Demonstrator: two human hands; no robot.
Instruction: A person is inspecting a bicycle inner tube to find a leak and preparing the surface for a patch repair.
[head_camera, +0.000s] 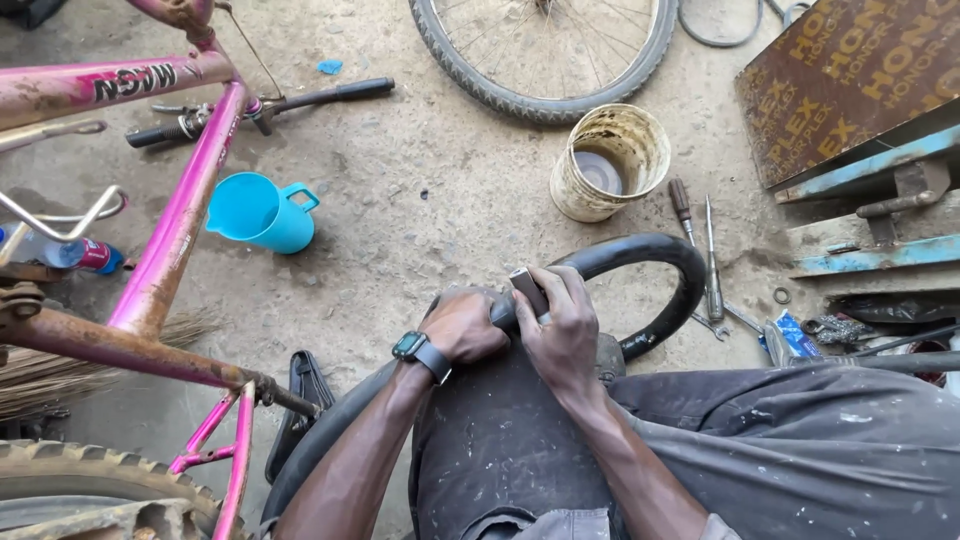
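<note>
A black rubber inner tube (655, 262) loops from my lap out over the concrete ground and back under my left arm. My left hand (462, 326), with a watch on its wrist, grips the tube against my knee. My right hand (562, 325) presses a small dark rectangular block (529, 291) onto the tube beside the left hand. Both hands rest on my dark, paint-flecked trousers (700, 450).
An upturned pink bicycle frame (180, 215) with handlebars fills the left. A blue plastic jug (258, 212) lies on its side. A dirty white tin (610, 162) holds liquid. A spoked wheel (545, 50), screwdrivers (697, 240), a spanner and a board lie around.
</note>
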